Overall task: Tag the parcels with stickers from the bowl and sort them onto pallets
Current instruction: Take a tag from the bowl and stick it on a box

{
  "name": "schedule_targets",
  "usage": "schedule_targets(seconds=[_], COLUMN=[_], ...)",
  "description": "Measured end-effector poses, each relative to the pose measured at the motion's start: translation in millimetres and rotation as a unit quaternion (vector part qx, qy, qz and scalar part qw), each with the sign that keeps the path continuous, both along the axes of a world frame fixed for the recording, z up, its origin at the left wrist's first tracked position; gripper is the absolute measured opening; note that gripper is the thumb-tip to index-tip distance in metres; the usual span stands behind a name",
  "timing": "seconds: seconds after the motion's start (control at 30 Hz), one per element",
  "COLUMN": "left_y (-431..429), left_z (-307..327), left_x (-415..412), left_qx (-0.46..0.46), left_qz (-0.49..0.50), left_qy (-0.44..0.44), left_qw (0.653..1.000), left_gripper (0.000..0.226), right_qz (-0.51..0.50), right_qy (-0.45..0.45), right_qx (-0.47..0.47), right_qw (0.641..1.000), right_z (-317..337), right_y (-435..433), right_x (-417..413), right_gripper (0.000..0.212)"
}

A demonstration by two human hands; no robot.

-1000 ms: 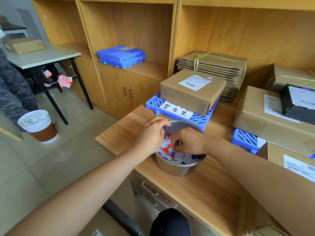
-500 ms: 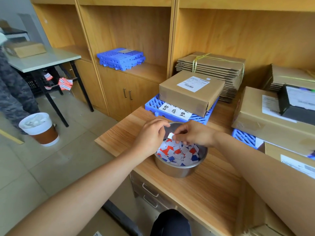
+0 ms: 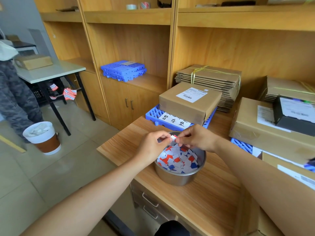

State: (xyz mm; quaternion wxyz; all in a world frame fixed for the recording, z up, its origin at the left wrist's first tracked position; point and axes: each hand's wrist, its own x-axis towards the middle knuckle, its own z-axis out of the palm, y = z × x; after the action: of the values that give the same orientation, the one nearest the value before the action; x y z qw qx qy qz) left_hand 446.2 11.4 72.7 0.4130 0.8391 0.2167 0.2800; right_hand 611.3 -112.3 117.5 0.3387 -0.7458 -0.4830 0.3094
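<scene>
A steel bowl (image 3: 177, 178) full of red, blue and white stickers (image 3: 177, 159) stands on the wooden desk (image 3: 211, 200). Just above its far rim, my left hand (image 3: 153, 148) and my right hand (image 3: 198, 138) pinch one small red-and-white sticker (image 3: 173, 138) between their fingertips. Behind the bowl a brown parcel (image 3: 188, 101) with a white label lies on a blue pallet (image 3: 154, 114) that carries a handwritten sign. At the right, a larger parcel (image 3: 254, 126) with a black box (image 3: 294, 114) on it rests on another blue pallet (image 3: 242, 145).
A further parcel (image 3: 289, 169) sits at the right edge. Bundles of flat cardboard (image 3: 213, 77) lie behind. Spare blue pallets (image 3: 123, 70) are stacked on the cabinet. At the left are a table (image 3: 49, 73), a waste bin (image 3: 42, 137) and a standing person (image 3: 15, 99).
Both hands came up out of the bowl. They hold a single sticker between them above the rim, where before they were digging among the stickers.
</scene>
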Motion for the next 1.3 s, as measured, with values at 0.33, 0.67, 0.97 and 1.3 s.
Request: schedule_targets(seconds=[0.33, 0.67, 0.97, 1.3], left_y=[9, -6, -75, -170], left_z=[0, 15, 75, 98], left_x=[-12, -16, 9, 42], left_qx=[0.435, 0.199, -0.251, -0.38], left_qz=[0.019, -0.006, -0.082, -0.259], left_qy=[-0.194, -0.157, -0.158, -0.09], left_qw=[0.879, 0.967, 0.951, 0.883], left_gripper=[0.009, 0.006, 0.007, 0.019], right_qz=[0.016, -0.03, -0.056, -0.195], right_qy=[0.017, 0.023, 0.051, 0.032], right_qx=[-0.03, 0.058, 0.134, 0.142], right_qw=[0.999, 0.998, 0.988, 0.97], right_z=[-4, 18, 78, 93], right_y=[1, 0, -81, -211], right_x=[5, -3, -24, -26], right_gripper=[0.02, 0.012, 0.013, 0.023])
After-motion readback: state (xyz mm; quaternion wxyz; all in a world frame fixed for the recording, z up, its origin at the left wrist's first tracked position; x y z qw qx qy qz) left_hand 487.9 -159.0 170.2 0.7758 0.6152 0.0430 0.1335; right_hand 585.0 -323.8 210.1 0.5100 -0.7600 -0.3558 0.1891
